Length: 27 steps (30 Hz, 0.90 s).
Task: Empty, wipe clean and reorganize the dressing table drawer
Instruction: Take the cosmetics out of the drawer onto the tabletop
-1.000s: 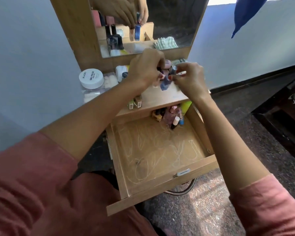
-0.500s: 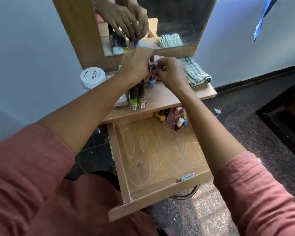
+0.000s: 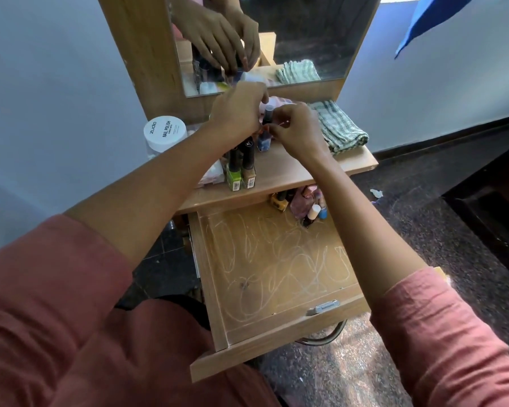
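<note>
a white-lidded jar [image 3: 165,132] sits at the left of the surface [image 3: 291,174], and a folded green-checked cloth [image 3: 340,127] lies at the right below the mirror [image 3: 306,33]. two tall polish bottles [image 3: 241,168], green and tan, stand side by side near the front edge, a blue bottle [image 3: 264,141] just behind. above it the left hand [image 3: 238,113] and right hand [image 3: 299,130] meet, fingers curled on a grey-capped bottle [image 3: 268,113]. the right forearm hides one side of the drawer [image 3: 276,274]. it is pulled out under the surface, its pale wooden floor scrawled with whitish loops, small bottles [image 3: 306,205] heaped in its back right corner.
</note>
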Motion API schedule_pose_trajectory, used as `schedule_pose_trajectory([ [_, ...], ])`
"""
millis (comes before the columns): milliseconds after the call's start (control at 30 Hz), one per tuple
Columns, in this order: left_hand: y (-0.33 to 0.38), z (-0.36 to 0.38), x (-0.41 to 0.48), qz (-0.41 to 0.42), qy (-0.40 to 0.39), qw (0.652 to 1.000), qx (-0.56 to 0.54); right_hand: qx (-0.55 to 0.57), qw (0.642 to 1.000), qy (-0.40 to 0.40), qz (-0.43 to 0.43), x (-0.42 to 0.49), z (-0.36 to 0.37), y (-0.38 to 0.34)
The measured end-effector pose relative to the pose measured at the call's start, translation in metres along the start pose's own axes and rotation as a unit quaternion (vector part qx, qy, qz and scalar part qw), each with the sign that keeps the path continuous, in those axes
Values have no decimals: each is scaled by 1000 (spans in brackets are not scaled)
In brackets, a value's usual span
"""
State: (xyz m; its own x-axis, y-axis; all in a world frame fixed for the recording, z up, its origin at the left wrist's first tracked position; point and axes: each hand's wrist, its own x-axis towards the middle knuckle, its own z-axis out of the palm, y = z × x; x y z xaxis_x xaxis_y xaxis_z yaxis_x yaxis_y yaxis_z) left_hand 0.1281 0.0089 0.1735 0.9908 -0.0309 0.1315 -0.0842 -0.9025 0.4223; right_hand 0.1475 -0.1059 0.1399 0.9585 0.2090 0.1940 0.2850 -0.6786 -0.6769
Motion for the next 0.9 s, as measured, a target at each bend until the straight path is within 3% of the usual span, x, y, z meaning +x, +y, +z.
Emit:
schedule_pose_trajectory([
  [200,6,-10,-9,25,58,998,0,14,999,22,-19,-9,-16,-5],
  [300,15,-11,-19,41,120,992,-1,12,999,33,-3,-17,-30,-1],
  [433,31,4,-40,77,139,987,-41,7,999,37,17,-38,-44,12],
  [633,57,46,-75,91,86,985,-116,11,996,49,69,-77,-51,46],
  [767,57,81,-94,53,14,988,-146,-35,991,56,112,-97,-43,70],
  [900,52,116,-103,12,-35,987,-155,-68,979,12,192,-105,-27,98],
])
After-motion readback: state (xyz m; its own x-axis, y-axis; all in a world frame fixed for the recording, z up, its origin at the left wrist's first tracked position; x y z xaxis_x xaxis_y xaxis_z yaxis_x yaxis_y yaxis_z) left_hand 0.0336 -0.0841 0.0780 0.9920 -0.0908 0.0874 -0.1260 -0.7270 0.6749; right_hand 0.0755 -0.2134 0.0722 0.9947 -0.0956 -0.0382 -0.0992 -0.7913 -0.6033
